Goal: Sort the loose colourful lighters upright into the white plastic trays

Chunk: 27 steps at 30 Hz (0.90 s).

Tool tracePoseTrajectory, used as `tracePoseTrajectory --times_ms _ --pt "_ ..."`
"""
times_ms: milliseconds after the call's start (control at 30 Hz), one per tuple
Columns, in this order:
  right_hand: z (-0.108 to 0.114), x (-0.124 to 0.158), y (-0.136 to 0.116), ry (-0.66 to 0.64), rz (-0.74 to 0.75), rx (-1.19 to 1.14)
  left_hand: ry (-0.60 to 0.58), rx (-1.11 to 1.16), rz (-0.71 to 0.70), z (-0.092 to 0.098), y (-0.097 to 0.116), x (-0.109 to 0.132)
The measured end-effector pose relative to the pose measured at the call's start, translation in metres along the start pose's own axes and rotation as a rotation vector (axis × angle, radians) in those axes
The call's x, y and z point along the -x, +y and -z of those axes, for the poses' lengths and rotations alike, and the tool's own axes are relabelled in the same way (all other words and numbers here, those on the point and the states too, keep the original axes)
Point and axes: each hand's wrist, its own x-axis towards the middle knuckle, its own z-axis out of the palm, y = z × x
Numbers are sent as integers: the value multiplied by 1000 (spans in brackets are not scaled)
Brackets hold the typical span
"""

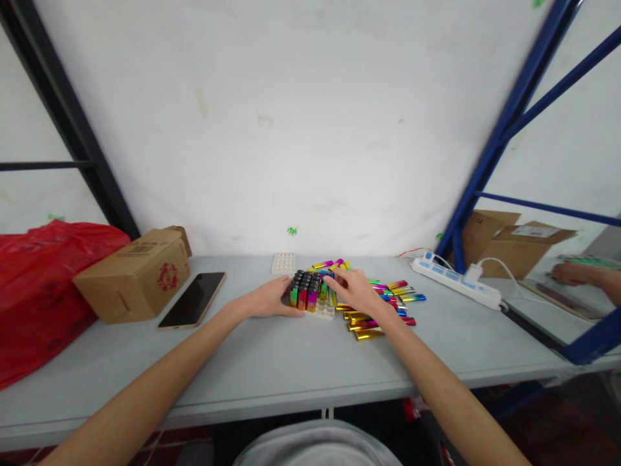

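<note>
Black-topped lighters (303, 296) with shiny multicoloured bodies stand upright in close rows in a white tray (325, 312) with square holes. My left hand (272, 299) is wrapped round the tray's left end, thumb along the front and fingers behind. At the right end of the rows, my right hand (353, 289) has its fingers closed at the top of a lighter (323, 291); the fingertips are partly hidden. Empty holes show at the tray's front right corner. Loose metallic-coloured lighters (363, 323) lie in a pile beside and under my right hand.
A second white tray (283, 263) lies by the wall. On the left are a phone (193, 300), a cardboard box (136, 275) and a red bag (53, 291). A power strip (456, 280) and blue frame (499, 136) stand right. Beyond it, another person's hand (572, 272) shows.
</note>
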Motion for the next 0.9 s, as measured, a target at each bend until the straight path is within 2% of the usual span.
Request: tracePoseTrajectory --times_ms 367,567,767,900 --pt "0 0 1 -197 -89 -133 40 27 -36 -3 -7 -1" --pt "4 -2 3 -146 -168 35 53 53 -53 -4 -11 -2" --pt "9 0 36 24 -77 89 38 69 -65 -5 -15 -3" --pt "4 6 59 -86 -33 172 38 69 -57 -5 -16 -3"
